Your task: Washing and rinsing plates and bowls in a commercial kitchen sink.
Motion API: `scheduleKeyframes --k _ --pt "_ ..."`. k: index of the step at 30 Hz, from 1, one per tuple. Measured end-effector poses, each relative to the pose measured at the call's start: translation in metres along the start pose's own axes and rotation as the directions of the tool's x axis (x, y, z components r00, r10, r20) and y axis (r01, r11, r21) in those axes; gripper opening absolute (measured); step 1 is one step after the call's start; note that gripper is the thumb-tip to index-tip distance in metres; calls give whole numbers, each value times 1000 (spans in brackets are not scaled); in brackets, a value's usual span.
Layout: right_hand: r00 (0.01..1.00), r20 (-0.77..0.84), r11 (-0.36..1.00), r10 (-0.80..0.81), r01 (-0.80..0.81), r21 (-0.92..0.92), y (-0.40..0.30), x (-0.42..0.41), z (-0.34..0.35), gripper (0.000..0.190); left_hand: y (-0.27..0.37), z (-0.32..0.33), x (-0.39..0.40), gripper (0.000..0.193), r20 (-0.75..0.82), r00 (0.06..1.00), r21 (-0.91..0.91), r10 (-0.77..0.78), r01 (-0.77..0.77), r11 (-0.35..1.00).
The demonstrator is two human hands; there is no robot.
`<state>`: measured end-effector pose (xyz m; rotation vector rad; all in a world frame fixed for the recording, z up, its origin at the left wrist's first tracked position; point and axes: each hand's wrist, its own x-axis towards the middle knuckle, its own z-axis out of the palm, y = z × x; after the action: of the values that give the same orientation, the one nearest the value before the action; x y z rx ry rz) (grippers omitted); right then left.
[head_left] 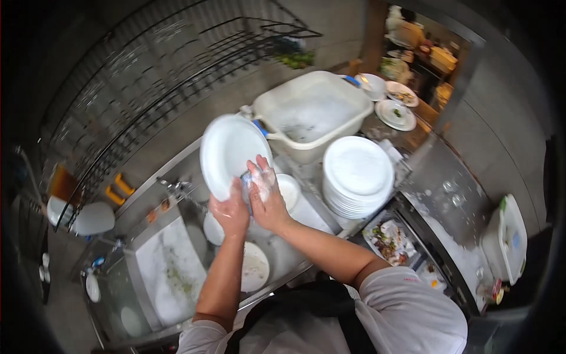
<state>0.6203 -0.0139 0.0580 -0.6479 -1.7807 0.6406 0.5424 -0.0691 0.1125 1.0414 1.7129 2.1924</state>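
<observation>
Over the sink, my left hand grips the lower edge of a white plate, which is tilted up. My right hand, wet with suds, presses a bluish scrubbing pad near the plate's lower right edge; the fingers partly hide the pad. Below the hands lie a white bowl and a round white dish holding cloudy liquid. To the right rises a stack of white plates. Behind it stands a large off-white plastic tub with suds inside.
A sink basin with foamy water lies at left, by a running faucet. Food scraps fill a container at right. Dirty plates sit beyond the stack. A wire rack hangs at upper left. Another person is seen through an opening.
</observation>
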Motion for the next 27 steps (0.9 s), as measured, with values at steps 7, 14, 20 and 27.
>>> scheduleKeyframes --k 7,14,20,27 --pt "591 265 43 762 -454 890 33 -7 -299 59 6 82 -51 24 754 78 -478 652 -615 627" --pt "486 -229 411 843 -307 858 117 -80 -311 57 -61 131 -64 55 856 452 110 253 -637 763" --pt "906 -267 600 328 -418 -682 116 -10 -314 64 -100 6 -33 46 796 569 434 -207 -297 851" --pt "887 344 782 306 -28 -623 135 20 -161 59 -311 -115 17 51 616 578 757 -536 -245 605"
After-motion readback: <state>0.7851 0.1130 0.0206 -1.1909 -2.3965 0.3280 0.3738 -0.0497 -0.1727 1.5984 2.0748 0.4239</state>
